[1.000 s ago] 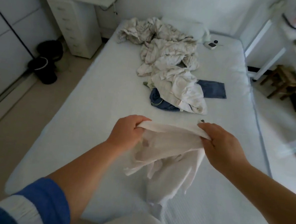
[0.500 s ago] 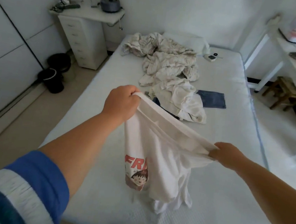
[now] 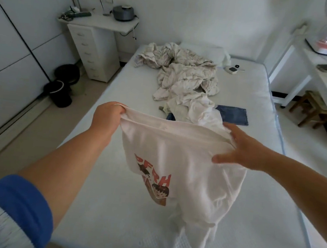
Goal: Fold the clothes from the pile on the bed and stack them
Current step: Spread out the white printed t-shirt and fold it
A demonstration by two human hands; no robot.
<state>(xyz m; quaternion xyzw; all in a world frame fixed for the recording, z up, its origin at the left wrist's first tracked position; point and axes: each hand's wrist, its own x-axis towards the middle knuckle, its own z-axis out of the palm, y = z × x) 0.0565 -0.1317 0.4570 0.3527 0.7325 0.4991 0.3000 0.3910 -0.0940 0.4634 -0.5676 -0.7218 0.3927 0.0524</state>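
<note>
White T-shirt (image 3: pixel 184 166) with red print hangs in the air over the near half of the bed (image 3: pixel 110 208), its lowest folds trailing close to or just touching the mattress; which, not resolvable. Judged light, limp, non-slippery; it will sag from any hold, so two points spread wide along one edge suit it best. Left hand (image 3: pixel 107 118) clenched around the bunched edge at the upper left corner. Right hand (image 3: pixel 244 149) at the opposite end of that edge: fingers spread, cloth gathered under the palm, thumb free below; looks like a loose hold, partly blurred. Body of the shirt hangs below and between both hands.

Beyond: pile of clothes (image 3: pixel 184 82) mid-bed, folded denim item (image 3: pixel 232 114) just beside it, pillow (image 3: pixel 205 52) at the head.
</note>
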